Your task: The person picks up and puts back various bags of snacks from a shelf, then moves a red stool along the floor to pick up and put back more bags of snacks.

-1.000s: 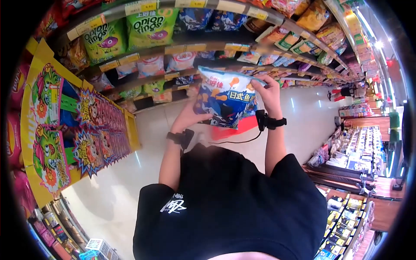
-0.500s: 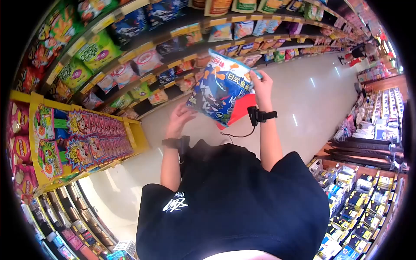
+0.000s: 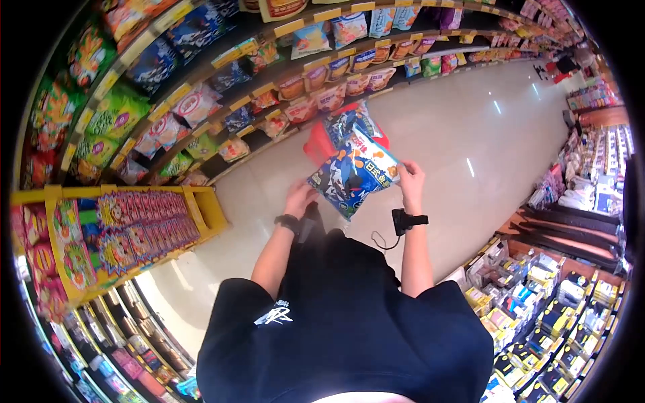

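A blue and white snack bag (image 3: 359,171) hangs tilted in front of my body, its printed face turned up. My right hand (image 3: 411,185) pinches its upper right corner. At its left corner, my left hand (image 3: 302,197) is closed on the edge, with the fingertips partly hidden by the bag. Beyond the bag a red shopping basket (image 3: 319,145) stands on the floor, partly covered by it. Inside the basket lies another blue snack bag (image 3: 351,119). Dark straps with small devices sit on both wrists.
Shelves of snack bags (image 3: 309,41) curve along the far left side. A yellow display stand (image 3: 209,208) with pink packets is at the left. Racks of small boxed goods (image 3: 551,316) are at the lower right. Pale tiled floor (image 3: 450,134) runs between them.
Both hands have lowered the snack bag toward my body. The red basket, mostly hidden before, now shows beyond it with another blue bag inside. My view has shifted along the shelves.
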A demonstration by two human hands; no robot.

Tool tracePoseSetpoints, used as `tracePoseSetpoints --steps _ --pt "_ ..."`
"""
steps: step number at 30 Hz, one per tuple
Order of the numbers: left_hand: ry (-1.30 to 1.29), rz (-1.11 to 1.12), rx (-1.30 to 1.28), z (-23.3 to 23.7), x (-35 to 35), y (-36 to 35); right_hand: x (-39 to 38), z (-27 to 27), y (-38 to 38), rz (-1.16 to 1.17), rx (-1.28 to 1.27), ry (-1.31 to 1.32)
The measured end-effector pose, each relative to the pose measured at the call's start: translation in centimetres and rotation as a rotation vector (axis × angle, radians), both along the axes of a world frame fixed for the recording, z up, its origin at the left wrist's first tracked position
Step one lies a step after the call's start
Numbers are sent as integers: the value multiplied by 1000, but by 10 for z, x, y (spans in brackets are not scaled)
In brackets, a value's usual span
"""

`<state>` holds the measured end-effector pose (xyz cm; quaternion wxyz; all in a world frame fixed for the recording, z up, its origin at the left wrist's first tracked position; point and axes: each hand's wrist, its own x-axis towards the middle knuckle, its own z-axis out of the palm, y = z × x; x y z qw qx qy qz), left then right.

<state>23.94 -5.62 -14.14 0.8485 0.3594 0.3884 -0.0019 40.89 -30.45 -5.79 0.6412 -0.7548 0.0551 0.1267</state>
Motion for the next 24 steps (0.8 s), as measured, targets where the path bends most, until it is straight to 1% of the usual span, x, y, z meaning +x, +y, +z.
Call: tracePoseSetpoints --steps 1,4,5,6,7,8,10,11,12,13,14,16,17,19,20,21,23,24 --pt "-4 8 21 -8 10 6 6 -2 -1 8 -82 33" --pt "-88 -3 85 -48 49 34 34 -46 -3 2 -168 -18" --pt "-115 2 90 -67 58 38 42 -56 1 6 -182 21" --pt "-35 -21 105 -88 75 47 55 -67 6 8 -197 62" --pt "17 -26 129 -97 92 53 70 -97 7 23 -419 -76" --pt "53 -39 167 -102 116 64 82 -107 12 56 -502 -110" --pt "50 -75 174 -122 160 85 112 -118 29 127 -659 -191" --pt "69 -87 166 -129 168 89 119 -119 37 127 -701 -166" --pt "76 -118 246 -137 181 97 128 -120 46 128 -740 -145" --pt "142 -138 230 -144 190 100 141 -120 56 126 -771 -133" --pt "204 -159 218 -129 204 103 152 -123 64 129 -793 -89" --pt "223 -116 185 -129 224 105 173 -135 76 131 -833 -3" --pt "234 -96 168 -134 233 108 184 -150 77 151 -841 43" --pt "253 -113 167 -164 250 112 206 -191 72 200 -855 138" --pt "269 -126 166 -172 254 113 212 -201 75 198 -837 206" --pt "210 -139 145 -180 256 112 215 -210 77 196 -819 279" --pt "264 -179 165 -188 262 109 221 -228 74 204 -771 455" --pt "283 -200 179 -187 265 108 220 -237 73 175 -754 398"
